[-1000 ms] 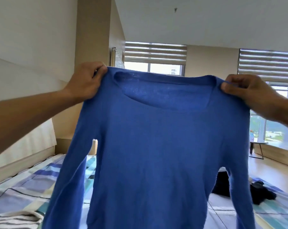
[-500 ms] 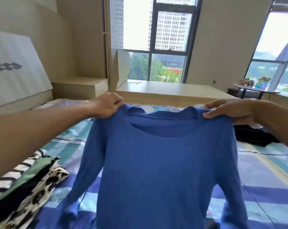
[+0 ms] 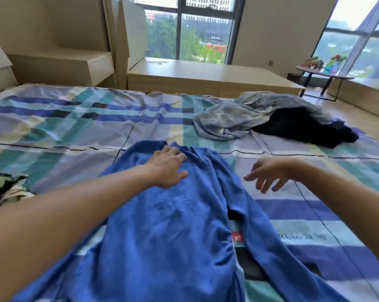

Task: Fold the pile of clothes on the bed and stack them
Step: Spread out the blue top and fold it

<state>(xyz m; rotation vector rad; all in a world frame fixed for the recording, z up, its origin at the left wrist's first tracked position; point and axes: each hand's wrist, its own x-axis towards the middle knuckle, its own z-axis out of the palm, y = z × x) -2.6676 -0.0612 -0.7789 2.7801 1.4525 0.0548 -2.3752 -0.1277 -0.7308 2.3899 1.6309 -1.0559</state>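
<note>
The blue top (image 3: 169,225) lies spread on the bed (image 3: 53,127), directly in front of the person. Its long axis runs away from the viewer, with the bunched neckline at the far end and the hem nearest. The left hand (image 3: 169,168) rests palm-down on the upper chest of the top, just short of the neckline. Its fingers are extended and slightly spread, pressing the cloth and gripping nothing. The right hand (image 3: 269,173) hovers over bare bedding just beside the top's right edge. It is loosely open, fingers apart, and holds nothing. One sleeve (image 3: 271,243) trails from the right shoulder down toward the near right corner, apart from the body of the top. It lies below and slightly inward of the right hand. In my judgement the right hand is the nearer one for drawing that sleeve across, while the left pins the cloth. The opposite sleeve is hidden under the left arm. A grey garment (image 3: 238,118) and a black garment (image 3: 303,127) lie unfolded at far right, well apart. Patterned clothes (image 3: 5,188) sit at the left edge.
</note>
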